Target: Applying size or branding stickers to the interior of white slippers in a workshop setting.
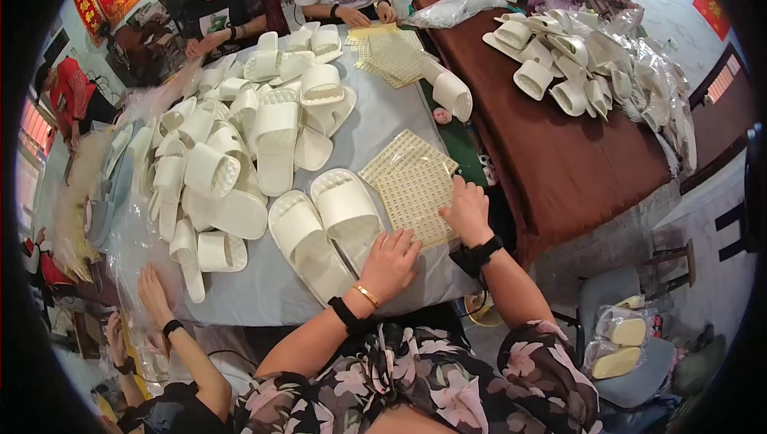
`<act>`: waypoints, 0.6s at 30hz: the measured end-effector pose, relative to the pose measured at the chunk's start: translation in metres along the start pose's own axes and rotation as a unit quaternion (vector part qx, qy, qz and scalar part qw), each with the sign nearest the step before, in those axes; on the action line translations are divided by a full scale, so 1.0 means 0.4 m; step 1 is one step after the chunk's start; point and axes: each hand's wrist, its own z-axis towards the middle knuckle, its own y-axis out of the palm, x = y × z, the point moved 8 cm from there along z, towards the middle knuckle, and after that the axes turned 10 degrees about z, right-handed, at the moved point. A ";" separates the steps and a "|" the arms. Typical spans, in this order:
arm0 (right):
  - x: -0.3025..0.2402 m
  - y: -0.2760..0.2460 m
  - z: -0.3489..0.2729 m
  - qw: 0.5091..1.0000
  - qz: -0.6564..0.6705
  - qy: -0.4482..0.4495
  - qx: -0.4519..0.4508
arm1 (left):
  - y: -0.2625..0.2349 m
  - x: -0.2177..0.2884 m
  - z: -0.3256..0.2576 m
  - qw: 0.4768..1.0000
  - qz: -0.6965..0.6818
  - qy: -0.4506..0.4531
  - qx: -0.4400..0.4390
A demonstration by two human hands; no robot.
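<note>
A pair of white slippers [300, 252] lies side by side on the grey-covered table, toes away from me. My left hand [389, 264] rests at the heel of the right slipper, fingers laid out and slightly spread, holding nothing that I can see. Just right of the pair lie overlapping pale yellow sticker sheets [417, 194] with rows of small dark marks. My right hand [468, 210] is at the right edge of these sheets. Its thumb and bent fingers are apart, with nothing visible between them.
A heap of white slippers [276, 138] covers the table's left side. More sticker sheets [391, 58] lie at the far end, by a co-worker's hands [351, 16]. Another person's hand [152, 294] is at the left edge. Slippers [551, 54] also pile on a brown-covered surface [551, 170].
</note>
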 end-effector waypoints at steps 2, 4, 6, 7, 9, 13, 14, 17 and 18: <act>-0.022 0.011 0.009 0.994 0.079 -0.056 0.041 | 0.018 -0.010 -0.013 1.000 0.024 -0.010 0.018; 0.002 0.013 0.051 0.988 0.144 -0.056 0.016 | 0.017 0.001 0.003 1.000 0.010 -0.019 0.022; 0.004 0.011 0.072 0.976 0.211 -0.053 -0.015 | 0.020 0.001 0.012 0.999 -0.004 -0.029 0.020; -0.020 -0.014 0.074 0.968 0.241 -0.062 -0.016 | 0.018 -0.005 0.012 0.999 -0.019 -0.033 0.026; -0.049 -0.042 0.090 0.959 0.274 -0.069 -0.017 | 0.009 -0.010 0.013 0.998 -0.034 -0.035 0.030; -0.081 -0.075 0.160 0.951 0.295 -0.090 -0.027 | -0.020 -0.024 0.035 0.997 -0.029 -0.060 0.048; -0.073 -0.062 0.196 0.922 0.368 -0.119 -0.031 | -0.024 -0.024 0.040 0.996 -0.029 -0.064 0.050; -0.078 -0.094 0.230 0.921 0.364 -0.138 0.013 | -0.027 -0.026 0.041 0.997 -0.021 -0.066 0.042; -0.074 -0.105 0.235 0.941 0.294 -0.162 0.050 | -0.025 -0.027 0.041 0.997 -0.021 -0.064 0.042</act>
